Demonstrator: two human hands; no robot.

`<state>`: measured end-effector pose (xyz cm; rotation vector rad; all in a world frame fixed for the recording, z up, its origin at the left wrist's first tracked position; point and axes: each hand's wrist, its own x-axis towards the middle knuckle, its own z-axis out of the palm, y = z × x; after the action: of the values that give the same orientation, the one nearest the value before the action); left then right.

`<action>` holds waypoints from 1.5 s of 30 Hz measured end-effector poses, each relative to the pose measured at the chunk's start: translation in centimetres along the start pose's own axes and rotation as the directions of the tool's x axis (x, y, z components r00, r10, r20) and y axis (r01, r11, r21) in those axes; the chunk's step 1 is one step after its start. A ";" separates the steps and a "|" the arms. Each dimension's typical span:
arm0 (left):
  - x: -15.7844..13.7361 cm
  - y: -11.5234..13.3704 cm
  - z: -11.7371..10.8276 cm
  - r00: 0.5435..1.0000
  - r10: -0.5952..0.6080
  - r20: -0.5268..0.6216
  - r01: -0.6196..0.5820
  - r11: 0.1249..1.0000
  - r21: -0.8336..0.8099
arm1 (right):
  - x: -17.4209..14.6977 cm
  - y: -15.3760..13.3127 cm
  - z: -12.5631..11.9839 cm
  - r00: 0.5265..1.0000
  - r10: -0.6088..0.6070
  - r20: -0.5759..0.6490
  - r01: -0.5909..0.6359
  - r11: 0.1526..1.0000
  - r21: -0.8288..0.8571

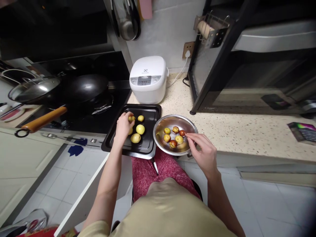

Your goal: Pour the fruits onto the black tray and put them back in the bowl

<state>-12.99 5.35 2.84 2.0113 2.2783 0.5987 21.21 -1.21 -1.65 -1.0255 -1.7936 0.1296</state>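
On the left, my left hand (124,126) reaches over a black baking tray (148,149), its fingers closed round a small yellow-brown jujube (131,118). Several yellow-green jujubes lie in that tray, among them a pale one (140,129) and a duller one (135,138); another is partly hidden by my left hand. Beside the tray stands a stainless steel bowl (160,122) with several green, yellow and brown-blotched jujubes inside. My right hand (203,151) comes over the bowl's right rim, fingertips pinched at a red-brown jujube (182,133).
A white rice cooker (148,79) stands behind the tray, its cord plugged into the wall socket (188,50). To the left are a wok (85,88) with a wooden handle and a lidded pan (37,89). A black-framed rack with an oven (259,72) fills the right.
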 end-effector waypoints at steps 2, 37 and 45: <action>-1.3 1.6 -0.6 0.989 0.101 -0.104 -0.124 0.962 -0.245 | 0.0 -0.1 0.1 1.000 0.006 -0.018 -0.006 1.000 0.005; -7.6 12.2 4.9 0.872 0.454 0.183 -0.431 0.890 -0.151 | -1.0 -0.5 1.1 0.993 0.108 0.040 -0.111 0.991 0.081; -8.2 11.5 4.5 0.876 0.458 0.152 -0.431 0.884 -0.180 | -1.2 -0.7 1.9 0.970 0.052 0.237 -0.047 0.999 -0.026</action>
<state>0.41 -0.47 0.51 2.4133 1.6186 0.5388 19.40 -1.82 -2.99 -1.1067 -1.9890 0.2758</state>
